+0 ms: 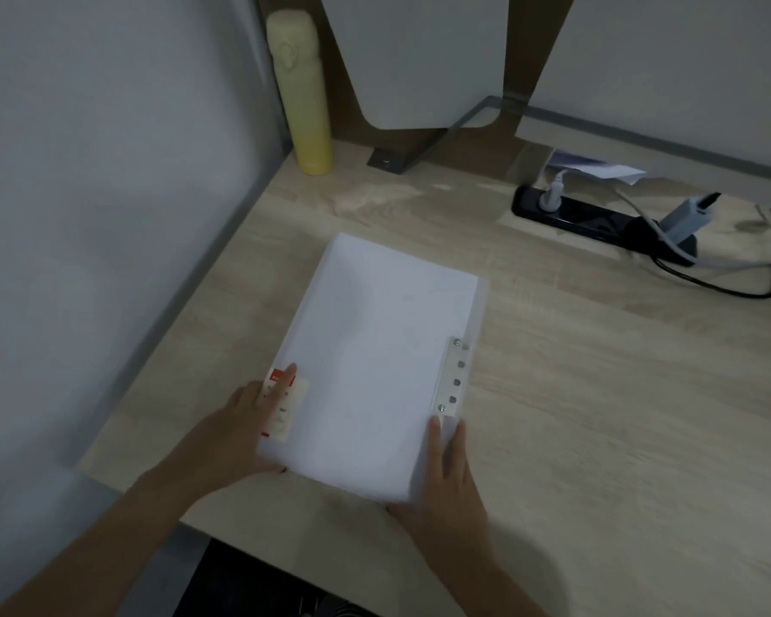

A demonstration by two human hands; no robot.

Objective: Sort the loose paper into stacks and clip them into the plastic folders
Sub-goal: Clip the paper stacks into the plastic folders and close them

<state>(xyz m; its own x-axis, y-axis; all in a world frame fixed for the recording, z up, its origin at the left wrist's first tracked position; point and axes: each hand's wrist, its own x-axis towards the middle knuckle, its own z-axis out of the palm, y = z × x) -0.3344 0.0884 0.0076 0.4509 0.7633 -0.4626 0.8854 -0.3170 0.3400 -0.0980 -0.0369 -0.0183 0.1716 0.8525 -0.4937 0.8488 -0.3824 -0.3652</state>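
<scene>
The plastic folder (375, 362) lies lengthwise on the table (597, 394), slightly askew, with a stack of white paper (397, 305) showing through its frosted cover. The left grip (241, 420) holds the near left edge with one digit laid straight across the label (286, 420), while the other fingers seem tucked beneath. The right grip (450, 474) pinches the near right corner, two digits on top just below the metal clip (452, 376). Holding both near corners likely squares the sheets and keeps the folder from sliding, and it leaves the clip bar uncovered for fastening. I judge that this stack is already seated in its folder.

The label has a red band with pale lettering and small marks below it, all too blurred to read. A yellow bottle (303, 104) stands at the far left corner, and a black power strip (575, 216) with plugs (cables trailing right) sits well apart from the folder.
</scene>
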